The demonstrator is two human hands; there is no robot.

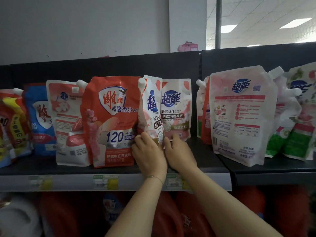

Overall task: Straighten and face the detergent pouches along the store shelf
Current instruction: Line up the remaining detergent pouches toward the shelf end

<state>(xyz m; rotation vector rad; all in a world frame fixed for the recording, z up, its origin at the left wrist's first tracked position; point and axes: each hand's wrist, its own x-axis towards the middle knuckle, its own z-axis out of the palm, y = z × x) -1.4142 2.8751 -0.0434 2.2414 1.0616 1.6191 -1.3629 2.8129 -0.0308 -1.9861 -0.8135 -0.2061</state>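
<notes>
While the left hand (148,151) and right hand (178,151) gripped the base of the edge-on white Chaoneng pouch (151,106) mid-shelf, it stood against the red Diao pouch (111,120), just before a faced Chaoneng pouch (177,108); twisting it could topple either neighbour off the shelf (205,156).
</notes>
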